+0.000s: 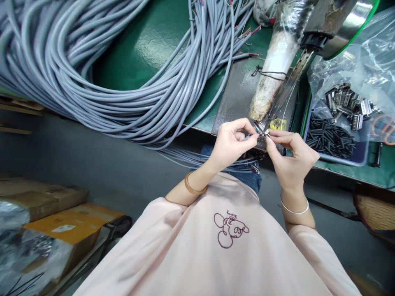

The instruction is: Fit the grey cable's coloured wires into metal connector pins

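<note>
My left hand (232,142) pinches the end of a grey cable (247,138) whose fine coloured wires stick out at the tip. My right hand (290,154) pinches a small metal connector (263,128) against those wires. Both hands meet at the edge of a green workbench (148,45), just below a dark metal plate (237,92). A tool wrapped in stained white tape (271,74) slants down to a point right above the connector.
A big bundle of grey cables (101,70) covers the bench's left side and hangs over the edge. A blue tray (359,153) of black sleeves and a clear bag of metal connectors (348,102) sit at the right. Cardboard boxes (70,224) stand on the floor at the left.
</note>
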The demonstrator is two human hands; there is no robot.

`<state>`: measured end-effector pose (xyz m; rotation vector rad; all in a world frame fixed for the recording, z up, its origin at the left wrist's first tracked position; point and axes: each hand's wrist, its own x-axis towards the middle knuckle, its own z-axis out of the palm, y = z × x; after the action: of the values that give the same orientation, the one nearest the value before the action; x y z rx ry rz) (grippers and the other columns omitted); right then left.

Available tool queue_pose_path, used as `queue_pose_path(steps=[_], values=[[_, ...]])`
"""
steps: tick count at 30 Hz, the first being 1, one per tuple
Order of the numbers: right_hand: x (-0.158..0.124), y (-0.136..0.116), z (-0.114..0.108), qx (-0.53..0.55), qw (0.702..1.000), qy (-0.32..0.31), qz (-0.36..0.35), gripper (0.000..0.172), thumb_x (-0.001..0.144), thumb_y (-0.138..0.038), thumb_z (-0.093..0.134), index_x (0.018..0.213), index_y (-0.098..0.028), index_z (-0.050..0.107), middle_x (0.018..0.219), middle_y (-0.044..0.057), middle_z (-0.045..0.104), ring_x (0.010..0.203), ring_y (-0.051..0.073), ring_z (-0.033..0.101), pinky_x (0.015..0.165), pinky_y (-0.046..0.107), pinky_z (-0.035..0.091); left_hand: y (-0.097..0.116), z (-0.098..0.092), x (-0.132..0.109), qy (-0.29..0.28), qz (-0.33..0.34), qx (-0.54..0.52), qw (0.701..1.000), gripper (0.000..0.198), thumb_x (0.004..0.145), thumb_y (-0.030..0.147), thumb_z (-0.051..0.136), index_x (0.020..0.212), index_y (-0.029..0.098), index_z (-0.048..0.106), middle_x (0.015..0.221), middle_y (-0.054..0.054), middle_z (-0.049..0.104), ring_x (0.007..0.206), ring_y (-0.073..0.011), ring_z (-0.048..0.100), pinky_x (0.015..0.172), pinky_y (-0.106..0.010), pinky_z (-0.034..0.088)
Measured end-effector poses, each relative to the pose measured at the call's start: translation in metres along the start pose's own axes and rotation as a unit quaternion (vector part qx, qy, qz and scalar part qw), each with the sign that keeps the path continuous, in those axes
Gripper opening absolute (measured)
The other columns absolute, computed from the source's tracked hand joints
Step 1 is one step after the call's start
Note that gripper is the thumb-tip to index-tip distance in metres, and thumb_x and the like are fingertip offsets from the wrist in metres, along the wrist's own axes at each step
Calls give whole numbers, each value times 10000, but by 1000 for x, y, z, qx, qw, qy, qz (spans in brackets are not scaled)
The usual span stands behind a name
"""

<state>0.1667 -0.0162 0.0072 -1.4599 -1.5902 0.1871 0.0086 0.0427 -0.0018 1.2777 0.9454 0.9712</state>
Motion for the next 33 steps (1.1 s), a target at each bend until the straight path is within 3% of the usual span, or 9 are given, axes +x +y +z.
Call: queue_pose_path(steps=[13, 20, 26, 33], values=[[7, -5, 1, -72, 996, 10, -47, 53, 889, -224, 736, 885, -264, 702, 960, -3, 792, 893, 196, 769, 798, 352, 623, 13, -1, 0, 4, 17, 4, 1000, 173, 841, 199, 697, 718, 178, 576, 487, 70, 427, 372, -25, 330, 379, -219, 170], [-5, 1, -4, -84, 994, -7, -74, 113, 891, -165, 710, 925, -259, 658, 1019, 5, 798, 914, 183, 777, 751, 300, 612, 2, 0, 0, -21, 18, 33, 999, 149, 801, 164, 688, 706, 162, 573, 644, 25, 558, 429, -11, 297, 403, -219, 165], [-12, 9, -5, -159, 978, -2, -136, 96, 900, -184, 710, 915, -243, 634, 1014, 1, 804, 854, 158, 782, 692, 257, 601, 2, 1, -5, -23, 42, 91, 995, 126, 809, 163, 662, 712, 155, 582, 559, 63, 436, 458, -25, 255, 448, -222, 145], [-20, 15, -5, -129, 977, 15, -167, 168, 861, -136, 743, 956, -239, 652, 1014, 3, 807, 842, 165, 789, 711, 250, 613, 0, 1, -14, -35, 53, 120, 991, 91, 836, 173, 647, 757, 145, 612, 654, 33, 532, 479, -27, 294, 466, -217, 202]])
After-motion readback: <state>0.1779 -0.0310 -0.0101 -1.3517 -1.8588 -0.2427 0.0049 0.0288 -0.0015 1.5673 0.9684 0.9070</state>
